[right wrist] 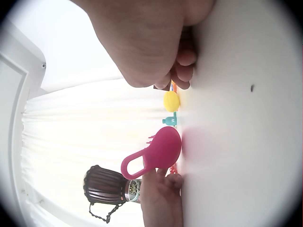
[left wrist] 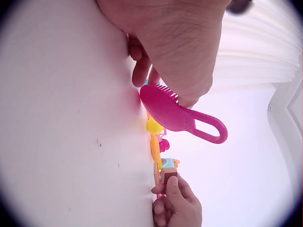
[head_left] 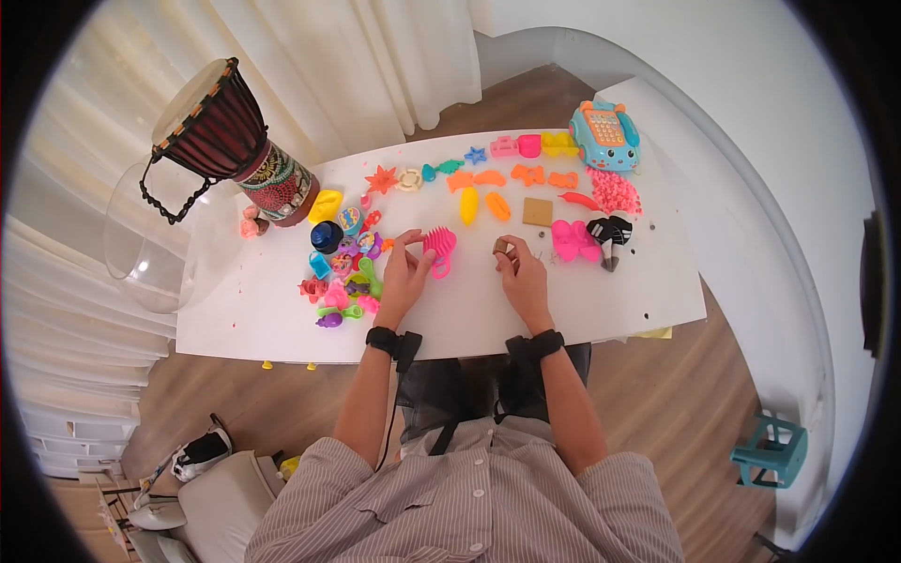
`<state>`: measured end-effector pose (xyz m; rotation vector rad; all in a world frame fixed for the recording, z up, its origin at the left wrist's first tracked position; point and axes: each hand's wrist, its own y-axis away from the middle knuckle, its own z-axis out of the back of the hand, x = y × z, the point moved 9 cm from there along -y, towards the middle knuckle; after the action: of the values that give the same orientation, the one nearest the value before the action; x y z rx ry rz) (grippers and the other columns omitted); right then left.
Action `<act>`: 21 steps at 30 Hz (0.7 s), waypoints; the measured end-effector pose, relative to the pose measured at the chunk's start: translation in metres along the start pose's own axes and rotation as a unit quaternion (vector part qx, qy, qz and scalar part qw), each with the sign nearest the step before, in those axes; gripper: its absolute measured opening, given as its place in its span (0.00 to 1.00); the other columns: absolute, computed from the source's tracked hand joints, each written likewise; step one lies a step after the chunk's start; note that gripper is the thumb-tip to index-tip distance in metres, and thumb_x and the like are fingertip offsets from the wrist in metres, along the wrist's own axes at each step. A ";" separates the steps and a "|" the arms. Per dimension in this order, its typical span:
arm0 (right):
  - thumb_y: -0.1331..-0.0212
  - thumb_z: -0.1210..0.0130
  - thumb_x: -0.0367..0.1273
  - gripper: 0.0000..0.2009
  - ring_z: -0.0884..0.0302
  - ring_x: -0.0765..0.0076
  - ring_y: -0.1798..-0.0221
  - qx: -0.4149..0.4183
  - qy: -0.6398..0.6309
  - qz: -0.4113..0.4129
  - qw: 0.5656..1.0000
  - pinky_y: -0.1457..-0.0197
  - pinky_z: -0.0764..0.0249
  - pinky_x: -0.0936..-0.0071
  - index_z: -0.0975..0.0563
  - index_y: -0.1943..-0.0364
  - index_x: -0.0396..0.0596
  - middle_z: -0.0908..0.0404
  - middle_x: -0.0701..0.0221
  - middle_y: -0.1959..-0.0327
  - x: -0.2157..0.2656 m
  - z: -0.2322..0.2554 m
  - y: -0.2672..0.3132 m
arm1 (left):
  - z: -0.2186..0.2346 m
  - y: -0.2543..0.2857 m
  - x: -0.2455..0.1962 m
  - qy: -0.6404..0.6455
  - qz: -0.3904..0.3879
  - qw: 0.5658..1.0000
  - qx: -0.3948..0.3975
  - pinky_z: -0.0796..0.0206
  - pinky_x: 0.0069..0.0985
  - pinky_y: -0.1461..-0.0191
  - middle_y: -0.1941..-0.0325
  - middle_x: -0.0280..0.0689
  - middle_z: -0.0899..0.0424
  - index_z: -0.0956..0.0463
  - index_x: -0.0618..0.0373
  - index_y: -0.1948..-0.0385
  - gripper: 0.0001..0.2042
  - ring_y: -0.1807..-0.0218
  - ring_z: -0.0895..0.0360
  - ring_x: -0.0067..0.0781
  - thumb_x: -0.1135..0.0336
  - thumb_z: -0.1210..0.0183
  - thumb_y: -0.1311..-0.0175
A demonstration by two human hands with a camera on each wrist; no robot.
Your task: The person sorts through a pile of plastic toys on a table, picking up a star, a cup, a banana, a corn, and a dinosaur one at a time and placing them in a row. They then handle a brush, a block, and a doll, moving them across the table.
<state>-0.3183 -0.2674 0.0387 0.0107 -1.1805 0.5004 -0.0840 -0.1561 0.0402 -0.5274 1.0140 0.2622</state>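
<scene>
A pink toy hairbrush [head_left: 440, 241] with a looped handle stands over the middle of the white table, bristles toward my left hand [head_left: 404, 281]. That hand pinches it; in the left wrist view the palm partly covers the bristles of the brush [left wrist: 168, 111]. To the right, my right hand [head_left: 526, 286] grips a small wooden block [head_left: 501, 247] between thumb and fingers. One face of the block [left wrist: 169, 176] looks dark reddish brown in the left wrist view. Just beyond the right hand lies a flat tan square [head_left: 538, 212], with a yellow toy [head_left: 468, 205] and an orange toy [head_left: 498, 206] beside it.
Several colourful toys [head_left: 347, 258] crowd the table's left side, near a tall drum [head_left: 277, 183]. Moulded shapes line the far edge up to a blue toy phone [head_left: 605, 136]. Pink bits [head_left: 615, 192], a pink mould [head_left: 574, 241] and a black-and-white item [head_left: 611, 235] lie at right.
</scene>
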 end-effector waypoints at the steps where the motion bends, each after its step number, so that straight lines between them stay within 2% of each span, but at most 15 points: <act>1: 0.31 0.40 0.27 0.15 0.16 0.66 0.72 0.001 -0.003 0.001 1.000 0.64 0.23 0.69 0.21 0.42 0.49 0.15 0.69 0.72 0.000 0.000 0.000 | 0.000 0.000 0.000 -0.004 0.000 1.000 0.000 0.31 0.23 0.62 0.42 0.37 0.15 0.30 0.58 0.34 0.25 0.70 0.26 0.22 0.61 0.34 0.28; 3: 0.31 0.41 0.27 0.15 0.16 0.65 0.71 -0.003 -0.004 0.009 1.000 0.64 0.23 0.69 0.21 0.42 0.49 0.15 0.69 0.72 0.001 0.000 0.001 | 0.000 0.000 -0.002 -0.008 0.001 1.000 0.001 0.31 0.23 0.62 0.43 0.36 0.14 0.30 0.58 0.35 0.24 0.70 0.26 0.22 0.61 0.34 0.28; 5: 0.31 0.41 0.26 0.14 0.15 0.64 0.70 -0.006 -0.004 0.018 1.000 0.63 0.23 0.68 0.21 0.42 0.50 0.15 0.69 0.72 0.002 0.001 0.001 | 0.000 0.001 -0.002 -0.022 0.025 0.999 0.007 0.30 0.25 0.61 0.54 0.36 0.15 0.28 0.56 0.36 0.23 0.69 0.25 0.24 0.61 0.33 0.28; 6: 0.31 0.42 0.26 0.15 0.15 0.64 0.70 -0.006 -0.007 0.017 1.000 0.63 0.23 0.68 0.21 0.42 0.50 0.15 0.68 0.72 0.002 0.001 0.001 | 0.000 0.001 -0.004 -0.022 0.025 0.999 0.008 0.30 0.25 0.61 0.54 0.36 0.15 0.28 0.56 0.36 0.23 0.69 0.25 0.24 0.61 0.33 0.28; 8: 0.31 0.42 0.26 0.15 0.15 0.64 0.70 -0.006 -0.009 0.016 1.000 0.63 0.23 0.68 0.21 0.42 0.50 0.16 0.68 0.72 0.002 0.001 0.001 | -0.001 0.001 -0.002 -0.047 0.037 0.998 0.019 0.30 0.27 0.61 0.65 0.35 0.19 0.27 0.53 0.36 0.24 0.69 0.24 0.25 0.62 0.31 0.31; 11: 0.31 0.43 0.26 0.15 0.15 0.63 0.69 -0.002 -0.008 0.013 1.000 0.63 0.23 0.67 0.22 0.42 0.50 0.16 0.68 0.71 0.001 0.001 0.001 | -0.002 0.002 -0.002 -0.040 0.025 0.999 0.021 0.30 0.29 0.60 0.70 0.35 0.22 0.27 0.51 0.35 0.26 0.68 0.23 0.28 0.65 0.30 0.35; 18: 0.30 0.47 0.24 0.17 0.16 0.61 0.68 -0.006 -0.011 0.006 1.000 0.61 0.23 0.65 0.24 0.39 0.52 0.15 0.69 0.70 0.001 0.002 0.001 | -0.002 0.001 0.004 -0.051 0.031 0.998 0.016 0.29 0.33 0.58 0.70 0.37 0.22 0.27 0.51 0.35 0.27 0.66 0.22 0.34 0.73 0.32 0.37; 20: 0.30 0.48 0.23 0.18 0.16 0.61 0.68 -0.005 -0.012 0.006 1.000 0.60 0.23 0.64 0.24 0.39 0.53 0.15 0.69 0.70 0.001 0.002 0.001 | -0.002 0.001 0.002 -0.056 0.022 0.998 0.025 0.28 0.31 0.58 0.62 0.40 0.16 0.27 0.53 0.35 0.26 0.67 0.22 0.34 0.78 0.36 0.36; 21: 0.30 0.48 0.23 0.18 0.16 0.60 0.68 -0.005 -0.011 0.004 1.000 0.60 0.23 0.64 0.24 0.39 0.53 0.15 0.69 0.70 0.001 0.002 0.001 | -0.002 0.001 0.002 -0.056 0.022 0.998 0.025 0.28 0.31 0.58 0.62 0.40 0.16 0.27 0.53 0.35 0.26 0.67 0.22 0.34 0.78 0.36 0.36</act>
<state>-0.3199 -0.2666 0.0401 0.0037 -1.2056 0.5024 -0.0849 -0.1565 0.0372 -0.4414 0.9214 0.3014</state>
